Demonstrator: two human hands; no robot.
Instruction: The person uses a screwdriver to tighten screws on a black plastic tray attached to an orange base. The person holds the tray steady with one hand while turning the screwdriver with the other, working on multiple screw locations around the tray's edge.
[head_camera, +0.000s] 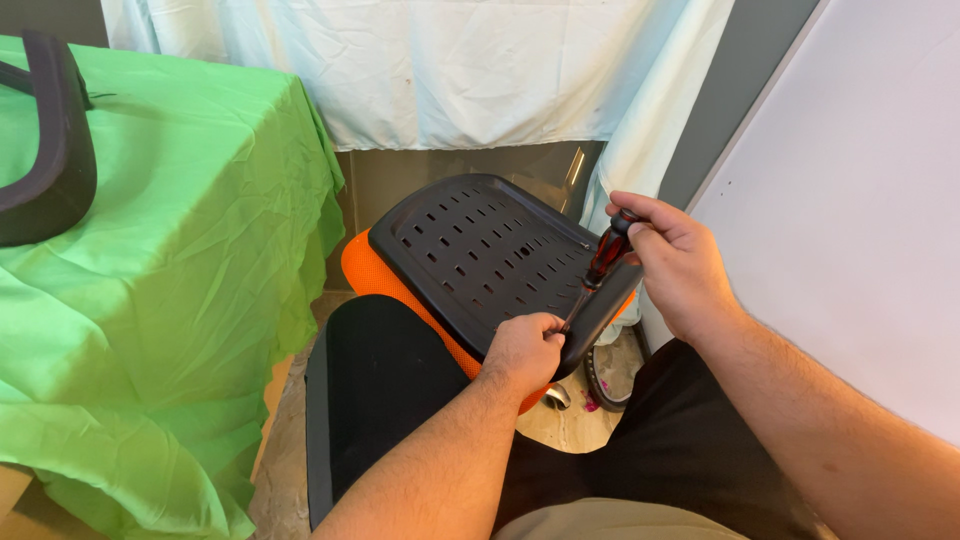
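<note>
Gripping a translucent red-handled screwdriver (603, 262) with right hand (676, 262), tip on slotted black plastic seat pan (480, 250) over orange mesh cushion (375, 272); left hand (525, 350) clenched, pinching the shaft by the pan's rim.

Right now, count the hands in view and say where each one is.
2. The left hand pinches the screwdriver's shaft at the near edge of the black slotted chair panel. The right hand grips its dark red handle above.

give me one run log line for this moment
left hand: steadies screwdriver tip at panel edge | right hand: grips screwdriver handle | black slotted panel: on orange cushion
</note>
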